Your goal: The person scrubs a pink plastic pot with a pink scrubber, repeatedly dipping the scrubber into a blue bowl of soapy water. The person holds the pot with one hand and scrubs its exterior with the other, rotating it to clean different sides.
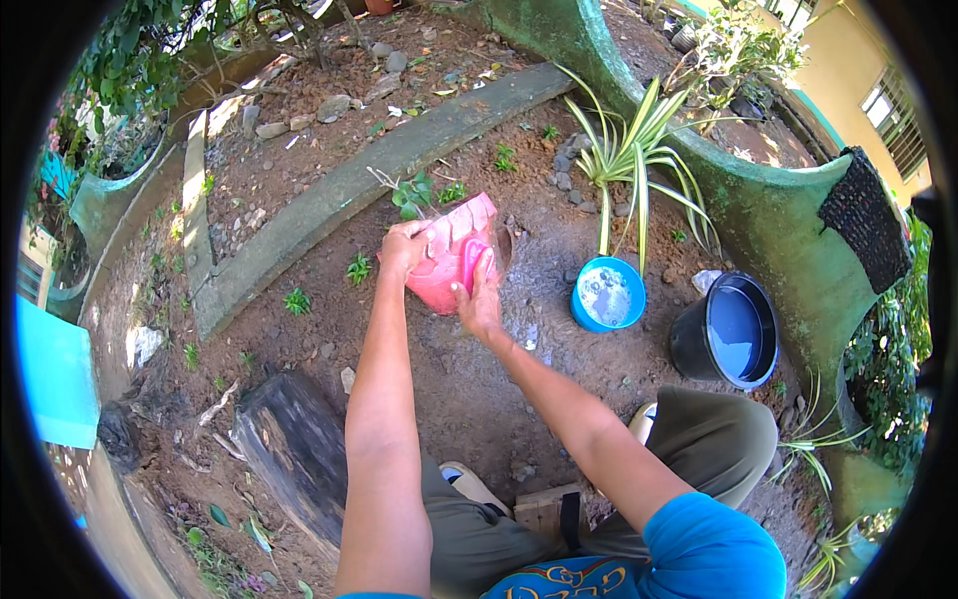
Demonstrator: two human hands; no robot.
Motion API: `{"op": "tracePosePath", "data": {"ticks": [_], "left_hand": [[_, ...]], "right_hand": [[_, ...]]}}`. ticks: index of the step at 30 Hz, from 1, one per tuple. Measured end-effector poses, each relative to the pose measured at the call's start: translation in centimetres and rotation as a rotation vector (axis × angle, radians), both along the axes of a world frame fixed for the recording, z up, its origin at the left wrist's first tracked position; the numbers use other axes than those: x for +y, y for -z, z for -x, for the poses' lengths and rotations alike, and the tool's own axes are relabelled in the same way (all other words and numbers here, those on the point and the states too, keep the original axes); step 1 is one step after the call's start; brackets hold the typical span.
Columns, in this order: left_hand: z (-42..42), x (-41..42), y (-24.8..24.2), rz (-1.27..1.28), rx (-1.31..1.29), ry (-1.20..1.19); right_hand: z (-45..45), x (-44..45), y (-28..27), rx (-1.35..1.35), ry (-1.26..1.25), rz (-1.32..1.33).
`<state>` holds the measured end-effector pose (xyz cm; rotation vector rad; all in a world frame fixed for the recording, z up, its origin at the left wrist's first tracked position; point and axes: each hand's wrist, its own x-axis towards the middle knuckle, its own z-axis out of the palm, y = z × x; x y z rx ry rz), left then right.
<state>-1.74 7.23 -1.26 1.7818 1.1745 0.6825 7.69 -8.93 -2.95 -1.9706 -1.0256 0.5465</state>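
A pink plant pot [438, 288] with a ridged, tile-like rim leans tilted over the muddy ground before me. My left hand [405, 247] grips its rim on the left side, beside a small leafy plant [412, 196] that shows behind the rim. Pressed to the pot's wall is a bright pink scrub brush [473, 262], held in my right hand [479, 298]. The brush's bristles are hidden. To the right stands a light blue pail [576, 305] of foamy water. Farther right, a black bucket [692, 341] holds water and leans slightly.
A concrete curb [359, 180] crosses the soil beyond the pot. Behind the pail grows a striped spider-like plant [636, 161]. A green curved concrete wall [786, 195] bounds the right, with a dark mat [868, 217] draped over it. A charred log [292, 442] lies at my left.
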Motion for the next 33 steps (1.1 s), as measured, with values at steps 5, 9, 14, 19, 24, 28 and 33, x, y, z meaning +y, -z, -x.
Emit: {"op": "tracePosePath", "data": {"ticks": [5,9,14,19,24,28,33], "left_hand": [[0.4,-0.8,-1.0,0.072,-0.058,0.010],[0.1,-1.1,-1.7,0.105,-0.051,-0.011],[0.4,-0.7,-1.4,0.050,0.005,-0.010],[-0.2,-1.3,-2.7,-0.105,0.233,-0.006],[-1.8,-3.8,-4.7,-0.201,0.229,0.002],[-2.4,-4.4,-4.9,-0.230,0.250,-0.040],[-2.0,-4.6,-3.7,-0.373,0.207,-0.031]], "right_hand": [[-1.4,1.8,-1.3,-0.001,0.043,-0.090],[-2.1,1.5,-0.9,-0.048,-0.003,-0.019],[-1.8,-2.7,1.6,-0.137,-0.097,0.115],[-7.8,-5.1,3.1,0.655,-0.067,0.003],[-19.3,-8.7,3.7,0.065,0.122,0.116],[-25.2,-12.4,4.4,-0.270,0.183,0.794],[-25.3,-13.9,7.6,-0.318,0.009,0.860]]}}
